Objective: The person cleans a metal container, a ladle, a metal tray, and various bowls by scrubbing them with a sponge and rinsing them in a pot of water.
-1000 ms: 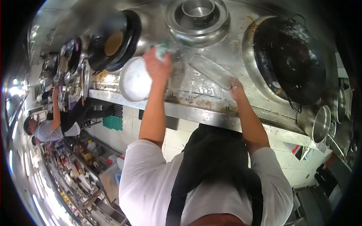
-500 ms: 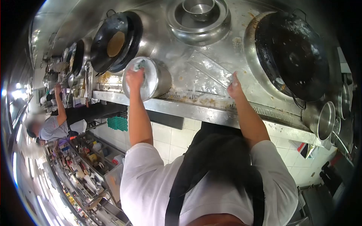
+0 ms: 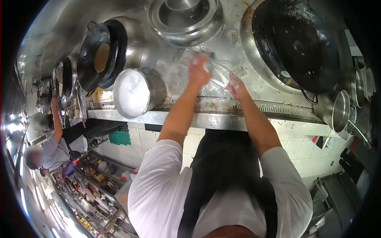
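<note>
My left hand (image 3: pixel 199 72), blurred by motion, presses a partly hidden green scouring pad (image 3: pixel 211 55) onto a flat, shiny rectangular panel (image 3: pixel 220 73). Whether this panel is clear plastic or metal is hard to tell. At its near right end, my right hand (image 3: pixel 237 87) grips the edge, thumb on top. The panel lies over the steel stove top (image 3: pixel 170 75), which is wet and stained. To the left of my hands, a steel pot (image 3: pixel 156 89) full of white suds (image 3: pixel 133 95) leans toward me at the front edge.
A large black wok (image 3: pixel 297 47) sits on the right, and a smaller wok (image 3: pixel 90 59) with brownish contents on the left. Behind my hands stands a round steel basin (image 3: pixel 184 33). More steel pots (image 3: pixel 340 111) are at the far right. Another person (image 3: pixel 53 146) works at the far left.
My left hand has moved right, from the suds pot to the panel, carrying the pad. My right hand still holds the panel's edge. The view has shifted slightly.
</note>
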`<control>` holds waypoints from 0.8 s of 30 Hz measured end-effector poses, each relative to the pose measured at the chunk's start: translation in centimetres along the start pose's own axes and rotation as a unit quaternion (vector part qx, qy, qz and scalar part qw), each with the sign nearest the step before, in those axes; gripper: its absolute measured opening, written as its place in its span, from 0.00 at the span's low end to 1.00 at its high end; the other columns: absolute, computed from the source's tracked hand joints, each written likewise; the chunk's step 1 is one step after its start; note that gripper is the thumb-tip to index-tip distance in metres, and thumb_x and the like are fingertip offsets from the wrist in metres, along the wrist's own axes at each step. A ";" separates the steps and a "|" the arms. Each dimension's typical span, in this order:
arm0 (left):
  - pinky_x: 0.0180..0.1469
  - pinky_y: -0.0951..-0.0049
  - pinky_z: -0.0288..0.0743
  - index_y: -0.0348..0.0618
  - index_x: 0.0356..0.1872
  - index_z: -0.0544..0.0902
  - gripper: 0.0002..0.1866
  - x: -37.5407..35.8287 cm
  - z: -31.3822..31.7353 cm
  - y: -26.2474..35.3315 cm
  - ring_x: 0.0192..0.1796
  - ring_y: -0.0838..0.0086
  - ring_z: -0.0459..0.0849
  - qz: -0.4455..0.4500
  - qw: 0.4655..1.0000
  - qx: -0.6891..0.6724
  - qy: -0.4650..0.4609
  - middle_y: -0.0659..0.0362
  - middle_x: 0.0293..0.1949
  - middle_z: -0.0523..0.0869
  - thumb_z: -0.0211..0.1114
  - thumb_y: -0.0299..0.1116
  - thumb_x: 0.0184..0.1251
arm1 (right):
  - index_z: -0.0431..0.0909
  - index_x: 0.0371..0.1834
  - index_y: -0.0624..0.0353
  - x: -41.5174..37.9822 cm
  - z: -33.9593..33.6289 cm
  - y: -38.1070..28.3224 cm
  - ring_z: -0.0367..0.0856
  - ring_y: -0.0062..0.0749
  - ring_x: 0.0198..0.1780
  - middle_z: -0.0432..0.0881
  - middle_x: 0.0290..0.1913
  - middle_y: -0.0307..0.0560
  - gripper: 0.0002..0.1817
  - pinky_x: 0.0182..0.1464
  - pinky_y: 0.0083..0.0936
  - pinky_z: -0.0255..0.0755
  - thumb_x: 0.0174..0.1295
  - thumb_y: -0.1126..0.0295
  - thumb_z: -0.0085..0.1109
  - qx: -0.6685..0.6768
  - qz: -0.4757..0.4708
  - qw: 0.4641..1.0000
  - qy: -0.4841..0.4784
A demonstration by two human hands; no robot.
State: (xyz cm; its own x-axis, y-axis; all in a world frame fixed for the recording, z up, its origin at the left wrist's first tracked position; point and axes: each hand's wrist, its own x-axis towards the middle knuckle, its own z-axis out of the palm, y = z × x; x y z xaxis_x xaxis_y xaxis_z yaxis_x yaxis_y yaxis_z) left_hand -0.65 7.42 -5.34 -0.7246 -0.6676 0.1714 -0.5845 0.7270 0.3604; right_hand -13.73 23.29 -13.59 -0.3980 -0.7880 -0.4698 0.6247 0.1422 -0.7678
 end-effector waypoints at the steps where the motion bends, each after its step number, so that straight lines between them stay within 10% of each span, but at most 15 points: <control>1: 0.74 0.39 0.40 0.52 0.68 0.68 0.32 0.8 -0.3 -0.9 0.76 0.47 0.51 -0.044 0.998 0.028 0.026 0.54 0.72 0.63 0.62 0.42 0.60 | 0.67 0.67 0.54 1.2 -1.3 2.6 0.77 0.21 0.39 0.76 0.55 0.39 0.25 0.36 0.16 0.76 0.70 0.59 0.56 -0.133 -0.163 0.976 -0.055; 2: 0.75 0.41 0.39 0.52 0.69 0.67 0.33 1.1 -0.6 -1.4 0.77 0.47 0.49 -0.089 0.993 0.056 0.050 0.54 0.73 0.62 0.61 0.44 0.60 | 0.67 0.67 0.54 1.7 -2.1 4.2 0.77 0.19 0.38 0.76 0.55 0.38 0.25 0.34 0.16 0.76 0.69 0.60 0.57 -0.262 -0.315 0.906 -0.106; 4: 0.76 0.44 0.40 0.45 0.71 0.63 0.38 0.9 1.3 -1.4 0.77 0.45 0.46 -0.117 0.982 0.102 0.108 0.50 0.73 0.60 0.62 0.45 0.60 | 0.68 0.66 0.54 1.7 -0.1 3.1 0.76 0.20 0.38 0.76 0.53 0.39 0.25 0.35 0.17 0.76 0.68 0.61 0.59 -0.106 -0.078 0.991 -0.013; 7: 0.77 0.48 0.41 0.48 0.72 0.62 0.40 -2.5 0.9 5.4 0.77 0.46 0.48 -0.024 0.998 -0.021 -0.057 0.51 0.74 0.59 0.65 0.45 0.58 | 0.68 0.68 0.57 1.7 4.6 -1.4 0.76 0.27 0.52 0.72 0.64 0.44 0.24 0.54 0.23 0.73 0.68 0.73 0.50 0.099 0.131 0.984 0.075; 9: 0.77 0.50 0.42 0.47 0.71 0.62 0.38 -1.8 0.2 4.7 0.76 0.47 0.50 -0.007 0.998 0.013 -0.053 0.51 0.73 0.61 0.63 0.44 0.59 | 0.68 0.67 0.57 2.8 3.0 0.8 0.75 0.29 0.52 0.73 0.63 0.44 0.23 0.56 0.27 0.71 0.69 0.68 0.52 0.114 0.096 0.988 0.038; 14: 0.70 0.48 0.56 0.42 0.68 0.66 0.36 3.0 -0.1 -6.9 0.72 0.52 0.62 -0.261 0.962 0.011 0.077 0.47 0.69 0.66 0.63 0.48 0.61 | 0.69 0.65 0.59 3.4 2.5 2.8 0.70 0.30 0.62 0.74 0.62 0.43 0.29 0.58 0.28 0.67 0.65 0.59 0.63 0.006 0.092 0.991 0.096; 18: 0.57 0.50 0.73 0.36 0.60 0.75 0.34 5.2 -3.4 -7.8 0.59 0.53 0.79 -0.395 0.919 -0.004 -0.005 0.42 0.51 0.82 0.60 0.57 0.64 | 0.63 0.70 0.60 2.5 3.0 1.7 0.66 0.30 0.66 0.71 0.66 0.43 0.33 0.64 0.29 0.61 0.65 0.58 0.62 0.022 0.085 0.990 0.107; 21: 0.53 0.57 0.76 0.38 0.50 0.81 0.31 4.2 -3.2 -7.6 0.48 0.54 0.84 -0.523 0.852 -0.038 0.003 0.50 0.37 0.86 0.59 0.59 0.64 | 0.61 0.70 0.59 6.5 -2.4 7.5 0.64 0.29 0.66 0.68 0.67 0.43 0.32 0.67 0.30 0.59 0.69 0.53 0.54 0.027 0.019 0.994 0.106; 24: 0.48 0.62 0.77 0.42 0.42 0.81 0.25 1.4 -2.0 -7.4 0.42 0.60 0.84 -0.450 0.587 -0.633 0.229 0.56 0.33 0.84 0.57 0.56 0.63 | 0.61 0.71 0.61 -0.6 6.3 -4.0 0.56 0.29 0.71 0.64 0.71 0.44 0.34 0.72 0.31 0.49 0.71 0.47 0.47 0.283 -0.020 0.912 0.295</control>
State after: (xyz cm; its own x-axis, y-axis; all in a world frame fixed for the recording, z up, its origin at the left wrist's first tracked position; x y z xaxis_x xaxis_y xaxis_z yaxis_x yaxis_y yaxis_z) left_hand 3.39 0.80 -5.91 0.0129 -0.8737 -0.4863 0.2936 -0.4616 0.8371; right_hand -11.79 19.45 -7.52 -0.6166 -0.3025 -0.7268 0.7817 -0.3444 -0.5199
